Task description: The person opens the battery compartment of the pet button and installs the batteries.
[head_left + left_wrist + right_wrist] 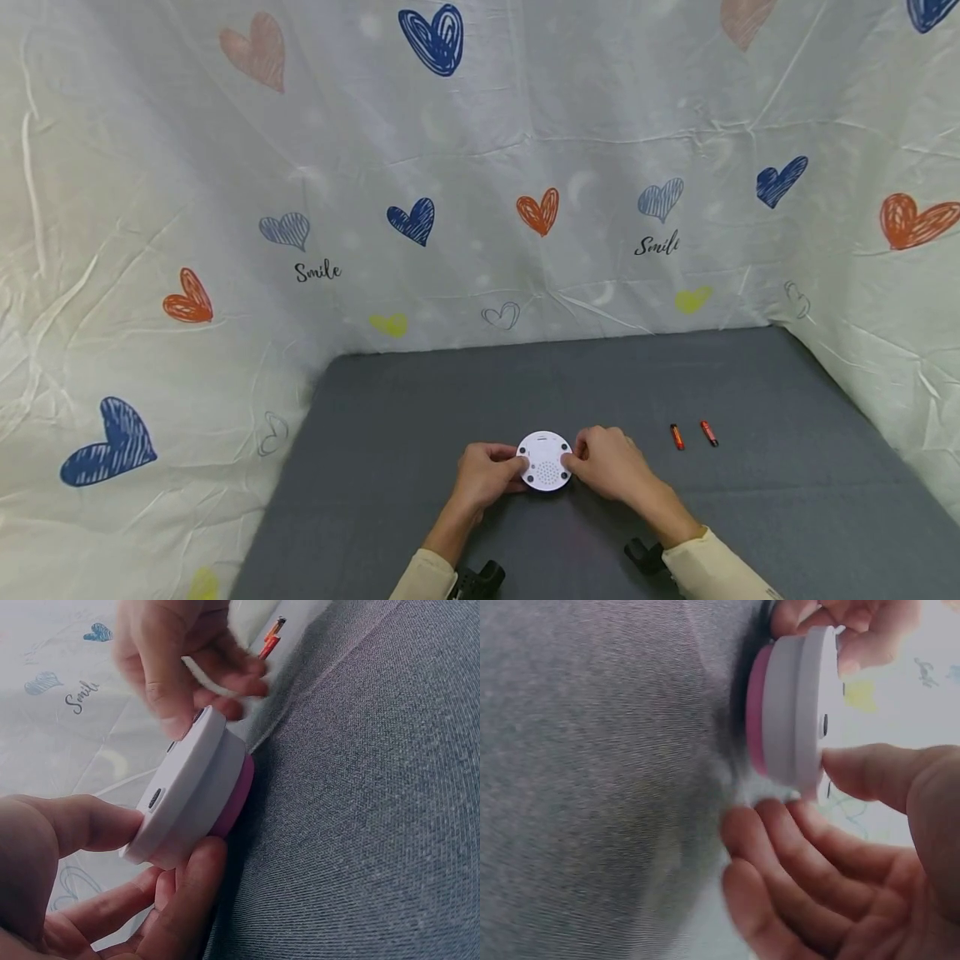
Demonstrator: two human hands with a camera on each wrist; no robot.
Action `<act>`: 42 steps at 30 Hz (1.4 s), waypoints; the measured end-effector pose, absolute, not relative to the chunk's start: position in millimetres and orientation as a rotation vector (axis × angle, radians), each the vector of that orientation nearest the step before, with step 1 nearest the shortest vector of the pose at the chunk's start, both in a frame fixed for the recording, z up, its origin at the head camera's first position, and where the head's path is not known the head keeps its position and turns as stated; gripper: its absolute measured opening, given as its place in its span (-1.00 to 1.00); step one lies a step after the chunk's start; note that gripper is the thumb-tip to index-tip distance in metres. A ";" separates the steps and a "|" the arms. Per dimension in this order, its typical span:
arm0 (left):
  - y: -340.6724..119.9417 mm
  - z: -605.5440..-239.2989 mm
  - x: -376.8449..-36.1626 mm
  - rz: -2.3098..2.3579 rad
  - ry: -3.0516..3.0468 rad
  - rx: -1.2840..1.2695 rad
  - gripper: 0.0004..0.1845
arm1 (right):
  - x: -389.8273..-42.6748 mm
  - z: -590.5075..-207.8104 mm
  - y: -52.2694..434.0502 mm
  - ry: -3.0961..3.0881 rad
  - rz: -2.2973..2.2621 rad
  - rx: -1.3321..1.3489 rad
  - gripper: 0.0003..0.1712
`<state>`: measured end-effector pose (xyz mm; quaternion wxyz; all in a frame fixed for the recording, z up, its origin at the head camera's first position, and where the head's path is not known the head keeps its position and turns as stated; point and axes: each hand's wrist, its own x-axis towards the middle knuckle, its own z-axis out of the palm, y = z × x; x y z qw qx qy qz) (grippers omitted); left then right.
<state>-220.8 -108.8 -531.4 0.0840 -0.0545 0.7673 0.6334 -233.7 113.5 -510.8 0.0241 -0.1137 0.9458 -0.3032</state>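
Note:
A round white device (545,460) with a speaker grille and a pink underside (234,796) sits on the grey table (390,433). My left hand (487,475) grips its left edge, thumb on top and fingers curled beneath it (184,896). My right hand (609,461) pinches the right edge, its thumb (870,774) on the white face (810,705) and the other fingers spread below. Two small red-and-black batteries (677,437) (708,433) lie side by side on the table, to the right of my right hand.
A white sheet printed with hearts and "Smile" (318,272) walls the table at the back and both sides. Black wrist mounts (480,579) (643,555) show near the front edge.

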 end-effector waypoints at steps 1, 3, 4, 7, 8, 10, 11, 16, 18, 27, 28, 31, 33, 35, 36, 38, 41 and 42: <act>-108.9 -531.8 -220.8 1.894 2.288 -0.162 -0.64 | -233.8 -509.4 111.7 2.988 -0.908 -0.363 -0.83; -109.0 -531.6 -220.6 1.898 2.285 -0.163 -0.64 | -234.0 -506.6 107.9 3.077 -0.890 -0.399 -0.85; -109.1 -531.9 -220.6 1.899 2.284 -0.162 -0.64 | -234.0 -505.6 106.0 3.110 -0.894 -0.423 -0.82; -109.7 -531.8 -220.1 1.898 2.288 -0.156 -0.66 | -234.8 -502.8 100.1 3.173 -0.931 -0.542 -0.76; -110.1 -531.9 -219.9 1.899 2.290 -0.151 -0.66 | -235.4 -502.1 98.0 3.180 -0.946 -0.592 -0.75; -110.9 -532.3 -219.5 1.899 2.294 -0.142 -0.68 | -236.8 -501.6 94.2 3.164 -0.967 -0.701 -0.73; -111.2 -532.3 -219.3 1.900 2.295 -0.138 -0.69 | -237.6 -501.4 92.5 3.147 -0.973 -0.760 -0.73; -111.8 -534.0 -219.6 1.912 2.275 -0.146 -0.69 | -240.8 -505.6 86.7 3.086 -0.931 -0.944 -0.69; -111.8 -534.5 -219.4 1.916 2.262 -0.152 -0.69 | -241.3 -507.8 85.2 3.081 -0.906 -0.972 -0.69; -113.7 -534.2 -218.2 1.952 2.217 -0.127 -0.68 | -240.7 -510.1 81.0 3.090 -0.846 -0.992 -0.67; -113.8 -534.3 -218.1 1.957 2.213 -0.125 -0.68 | -240.6 -510.2 80.6 3.092 -0.843 -0.992 -0.66; -114.2 -534.6 -218.2 1.967 2.200 -0.123 -0.68 | -240.6 -510.5 79.4 3.092 -0.833 -0.994 -0.65; -114.5 -535.2 -218.2 1.969 2.196 -0.121 -0.68 | -240.5 -510.5 78.7 3.091 -0.829 -0.993 -0.64; -114.7 -535.3 -217.8 1.972 2.194 -0.115 -0.68 | -240.5 -510.1 78.0 3.088 -0.825 -0.993 -0.64; -114.8 -535.3 -217.6 1.975 2.193 -0.112 -0.67 | -240.5 -509.8 77.8 3.086 -0.821 -0.994 -0.64; -114.8 -535.1 -216.8 1.978 2.194 -0.106 -0.66 | -240.6 -509.5 77.3 3.078 -0.813 -0.999 -0.64; -114.5 -534.3 -215.9 1.977 2.198 -0.102 -0.66 | -240.8 -509.3 77.3 3.066 -0.796 -1.010 -0.64; -114.3 -534.0 -215.8 1.977 2.199 -0.102 -0.65 | -240.8 -509.2 77.5 3.063 -0.788 -1.014 -0.64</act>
